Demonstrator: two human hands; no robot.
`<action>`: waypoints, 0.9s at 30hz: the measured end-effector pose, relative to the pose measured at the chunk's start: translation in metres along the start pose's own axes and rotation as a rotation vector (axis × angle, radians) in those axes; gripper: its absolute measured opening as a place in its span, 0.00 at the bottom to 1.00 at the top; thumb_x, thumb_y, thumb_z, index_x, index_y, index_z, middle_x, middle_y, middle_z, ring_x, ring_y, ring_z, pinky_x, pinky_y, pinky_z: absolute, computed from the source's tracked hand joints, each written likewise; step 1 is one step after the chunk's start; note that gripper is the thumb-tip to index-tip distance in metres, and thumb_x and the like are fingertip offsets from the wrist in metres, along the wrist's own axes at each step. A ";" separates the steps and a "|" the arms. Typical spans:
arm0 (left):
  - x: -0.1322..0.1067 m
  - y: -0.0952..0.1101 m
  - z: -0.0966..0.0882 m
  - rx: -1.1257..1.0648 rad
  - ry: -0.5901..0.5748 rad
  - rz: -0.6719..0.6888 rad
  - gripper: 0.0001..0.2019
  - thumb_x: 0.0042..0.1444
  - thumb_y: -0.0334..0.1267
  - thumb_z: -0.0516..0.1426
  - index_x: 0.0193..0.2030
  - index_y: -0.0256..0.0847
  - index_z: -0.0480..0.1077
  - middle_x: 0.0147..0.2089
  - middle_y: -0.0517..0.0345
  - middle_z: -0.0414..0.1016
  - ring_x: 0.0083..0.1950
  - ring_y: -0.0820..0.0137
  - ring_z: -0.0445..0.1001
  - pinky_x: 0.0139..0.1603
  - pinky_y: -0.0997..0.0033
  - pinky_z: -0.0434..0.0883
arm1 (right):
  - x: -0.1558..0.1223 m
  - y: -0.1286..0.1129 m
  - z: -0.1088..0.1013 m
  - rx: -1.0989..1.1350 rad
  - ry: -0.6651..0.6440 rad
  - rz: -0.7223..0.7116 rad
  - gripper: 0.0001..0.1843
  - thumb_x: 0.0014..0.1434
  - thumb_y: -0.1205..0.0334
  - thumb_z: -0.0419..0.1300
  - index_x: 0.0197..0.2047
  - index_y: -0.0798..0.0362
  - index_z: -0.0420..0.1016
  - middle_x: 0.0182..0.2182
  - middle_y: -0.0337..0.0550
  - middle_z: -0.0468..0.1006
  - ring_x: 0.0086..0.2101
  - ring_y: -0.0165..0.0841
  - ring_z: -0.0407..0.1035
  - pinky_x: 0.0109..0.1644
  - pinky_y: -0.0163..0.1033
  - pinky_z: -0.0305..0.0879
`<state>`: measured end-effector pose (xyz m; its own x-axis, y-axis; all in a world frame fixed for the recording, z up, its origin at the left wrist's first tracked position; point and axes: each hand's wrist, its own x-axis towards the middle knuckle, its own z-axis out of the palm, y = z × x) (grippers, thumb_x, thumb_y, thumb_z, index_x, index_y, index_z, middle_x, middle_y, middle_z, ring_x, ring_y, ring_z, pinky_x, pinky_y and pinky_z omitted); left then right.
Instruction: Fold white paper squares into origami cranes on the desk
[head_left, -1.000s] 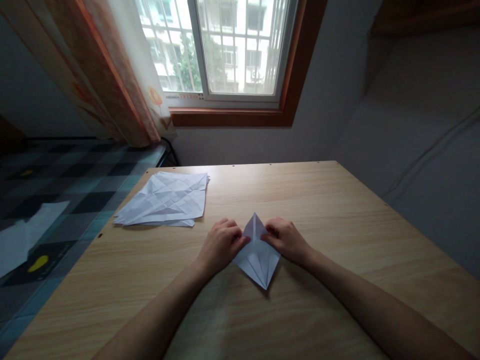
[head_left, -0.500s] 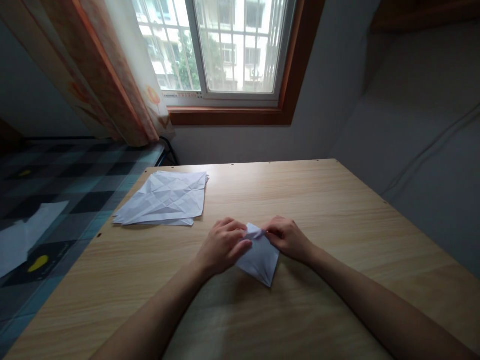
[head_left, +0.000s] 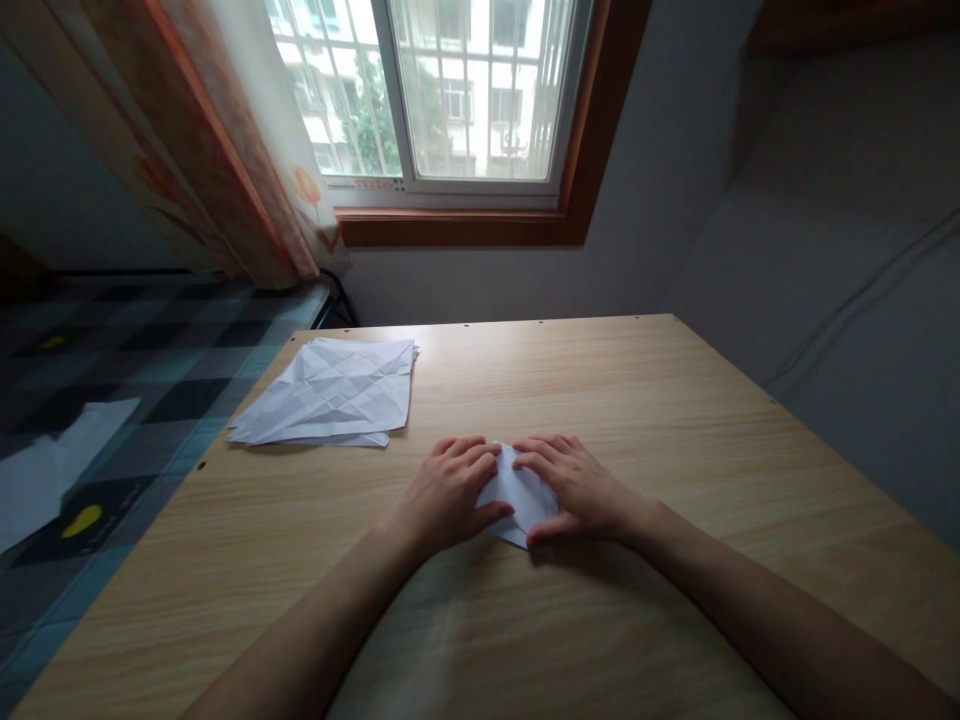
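Near the centre of the pale wood-grain desk (head_left: 652,400), a small folded piece of white paper (head_left: 520,488) lies partly covered by both hands. At its nine o'clock the left hand (head_left: 456,490) rests on it, thumb spread from fingers; at three o'clock the right hand (head_left: 581,488) does likewise, with a stack of creased white paper sheets (head_left: 349,390) toward ten o'clock.
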<state>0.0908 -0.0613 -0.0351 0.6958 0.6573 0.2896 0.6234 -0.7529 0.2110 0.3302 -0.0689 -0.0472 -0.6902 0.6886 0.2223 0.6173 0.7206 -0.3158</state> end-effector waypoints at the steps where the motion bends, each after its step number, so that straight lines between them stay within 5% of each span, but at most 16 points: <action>1: 0.000 0.000 0.000 0.001 -0.003 -0.009 0.19 0.54 0.53 0.61 0.45 0.41 0.71 0.55 0.48 0.76 0.58 0.54 0.70 0.57 0.53 0.64 | -0.001 0.001 0.001 -0.012 -0.024 -0.006 0.51 0.45 0.31 0.64 0.64 0.53 0.62 0.63 0.58 0.64 0.62 0.52 0.56 0.65 0.58 0.48; 5: 0.001 0.000 -0.001 -0.001 -0.002 -0.028 0.21 0.52 0.54 0.63 0.46 0.41 0.71 0.53 0.47 0.77 0.58 0.54 0.70 0.58 0.53 0.64 | -0.006 0.000 0.003 -0.024 -0.103 0.001 0.61 0.45 0.29 0.62 0.72 0.54 0.47 0.68 0.60 0.54 0.67 0.56 0.45 0.68 0.63 0.38; 12: 0.001 -0.001 -0.002 -0.006 -0.014 -0.041 0.21 0.53 0.55 0.62 0.45 0.41 0.71 0.55 0.48 0.76 0.59 0.54 0.70 0.59 0.51 0.63 | -0.008 0.002 -0.002 0.045 -0.152 -0.012 0.71 0.35 0.26 0.66 0.72 0.56 0.44 0.69 0.61 0.49 0.68 0.57 0.40 0.70 0.63 0.33; 18: -0.001 -0.007 0.007 0.079 0.039 -0.121 0.34 0.49 0.60 0.62 0.57 0.39 0.67 0.63 0.40 0.67 0.64 0.48 0.63 0.61 0.48 0.61 | 0.000 0.009 0.008 0.071 0.096 0.206 0.45 0.56 0.37 0.59 0.67 0.59 0.58 0.63 0.64 0.63 0.63 0.52 0.56 0.65 0.60 0.51; 22: -0.004 -0.010 0.013 0.129 0.109 -0.175 0.39 0.49 0.60 0.62 0.63 0.38 0.62 0.64 0.39 0.65 0.66 0.48 0.60 0.63 0.47 0.59 | 0.005 0.003 0.012 0.006 0.153 0.255 0.35 0.54 0.45 0.65 0.59 0.56 0.68 0.60 0.61 0.68 0.61 0.51 0.58 0.64 0.61 0.51; 27: -0.004 -0.010 0.014 0.126 0.119 -0.192 0.40 0.49 0.59 0.63 0.63 0.38 0.61 0.64 0.39 0.66 0.65 0.47 0.61 0.63 0.47 0.58 | 0.008 0.001 0.011 0.180 0.253 0.329 0.23 0.48 0.56 0.71 0.47 0.52 0.73 0.53 0.54 0.74 0.55 0.48 0.65 0.59 0.57 0.58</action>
<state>0.0864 -0.0556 -0.0514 0.5178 0.7738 0.3649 0.7850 -0.5993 0.1568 0.3214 -0.0635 -0.0562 -0.3403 0.8929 0.2947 0.6976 0.4499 -0.5576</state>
